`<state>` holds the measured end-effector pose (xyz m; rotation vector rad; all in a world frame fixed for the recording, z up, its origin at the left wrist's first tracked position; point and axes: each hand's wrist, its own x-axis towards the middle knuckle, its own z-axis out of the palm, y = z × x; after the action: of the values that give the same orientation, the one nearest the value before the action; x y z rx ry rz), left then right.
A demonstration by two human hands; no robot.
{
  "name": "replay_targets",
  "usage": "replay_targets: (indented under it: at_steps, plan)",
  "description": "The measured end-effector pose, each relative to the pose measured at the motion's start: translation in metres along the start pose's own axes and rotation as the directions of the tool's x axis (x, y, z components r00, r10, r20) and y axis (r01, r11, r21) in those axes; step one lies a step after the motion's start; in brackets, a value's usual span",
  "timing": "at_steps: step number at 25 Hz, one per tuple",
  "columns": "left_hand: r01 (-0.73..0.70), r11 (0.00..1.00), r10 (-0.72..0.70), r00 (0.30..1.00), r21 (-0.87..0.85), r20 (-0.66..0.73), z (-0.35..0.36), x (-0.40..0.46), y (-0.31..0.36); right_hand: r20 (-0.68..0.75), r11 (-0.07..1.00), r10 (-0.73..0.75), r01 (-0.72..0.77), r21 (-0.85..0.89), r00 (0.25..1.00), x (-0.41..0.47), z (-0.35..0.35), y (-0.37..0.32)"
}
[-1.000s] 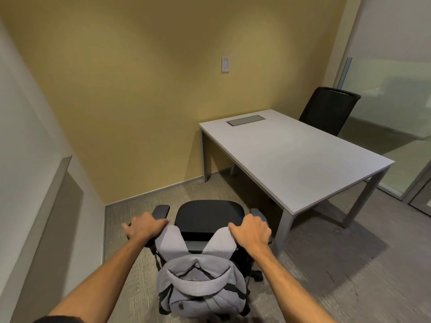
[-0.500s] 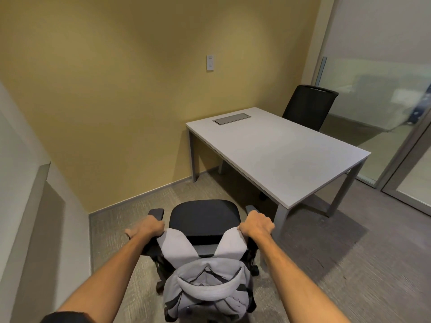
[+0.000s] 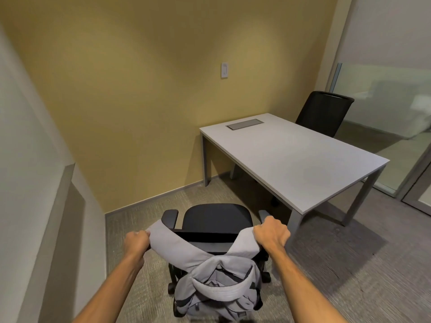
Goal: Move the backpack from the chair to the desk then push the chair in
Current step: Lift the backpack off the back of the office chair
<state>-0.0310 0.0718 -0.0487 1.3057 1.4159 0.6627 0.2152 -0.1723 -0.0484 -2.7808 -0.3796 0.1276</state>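
A grey backpack (image 3: 217, 290) hangs behind the backrest of a black office chair (image 3: 217, 216), its two straps spread over the top of the backrest. My left hand (image 3: 136, 241) grips the left strap, pulled out past the chair's left side. My right hand (image 3: 271, 236) grips the right strap at the backrest's right corner. The white desk (image 3: 298, 159) stands to the right and beyond the chair, its top bare except for a grey cable hatch (image 3: 245, 124). The chair sits apart from the desk's near corner.
A second black chair (image 3: 323, 115) stands at the desk's far side. A yellow wall with a light switch (image 3: 224, 70) is ahead, a white ledge (image 3: 46, 217) at the left, glass partitions (image 3: 384, 101) at the right. Grey carpet surrounds the chair.
My left hand has pulled the left strap outward off the chair's backrest corner. Both straps are now stretched wider. The view has shifted slightly left.
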Motion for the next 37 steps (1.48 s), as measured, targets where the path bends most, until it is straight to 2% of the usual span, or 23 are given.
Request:
replay_targets:
  at_steps: [3,6,13,17,19,20,23,25,29,31,34,37]
  plan:
    - [0.073,0.986,-0.077,0.997,-0.152,-0.025,-0.009,-0.014,-0.011,-0.011,1.000,-0.002,0.002,0.027,1.000,-0.002,0.001,0.003]
    - [0.136,0.960,-0.137,0.990,-0.244,0.012,-0.017,-0.026,-0.022,-0.011,0.997,0.000,0.001,0.073,1.000,-0.002,0.001,0.006]
    - [0.236,0.948,-0.224,0.971,-0.212,0.079,-0.030,-0.046,-0.055,0.007,0.988,0.060,-0.061,0.143,0.998,-0.006,-0.003,0.003]
    - [0.268,0.949,-0.245,0.959,-0.167,0.145,-0.025,-0.066,-0.067,0.044,0.923,0.173,-0.177,0.342,0.984,0.001,-0.007,0.006]
    - [0.282,0.950,-0.258,0.951,-0.135,0.172,-0.018,-0.076,-0.070,0.093,0.832,0.242,-0.256,0.493,0.966,0.006,-0.012,0.011]
    - [0.289,0.950,-0.265,0.946,-0.120,0.187,-0.014,-0.081,-0.071,0.119,0.741,0.301,-0.311,0.596,0.946,0.007,-0.015,0.016]
    - [0.283,0.953,-0.251,0.937,-0.108,0.243,0.004,-0.096,-0.066,0.250,0.337,0.434,-0.414,0.846,0.865,0.000,-0.022,0.035]
    - [0.265,0.959,-0.230,0.936,-0.103,0.266,0.018,-0.106,-0.060,0.313,0.195,0.438,-0.429,0.882,0.843,-0.010,-0.026,0.049]
    - [0.219,0.971,-0.183,0.941,-0.100,0.285,0.034,-0.117,-0.043,0.358,0.092,0.406,-0.427,0.900,0.841,-0.030,-0.034,0.064]
    - [0.145,0.984,-0.108,0.950,-0.106,0.293,0.034,-0.120,-0.031,0.334,0.056,0.382,-0.382,0.922,0.862,-0.039,-0.046,0.060]
    - [-0.026,0.995,0.054,0.956,-0.100,0.289,0.033,-0.123,-0.013,0.256,0.031,0.354,-0.284,0.958,0.900,-0.056,-0.074,0.043]
    - [-0.186,0.981,0.194,0.955,-0.060,0.224,0.031,-0.131,-0.001,0.125,0.030,0.265,-0.138,0.990,0.956,-0.072,-0.110,0.017]
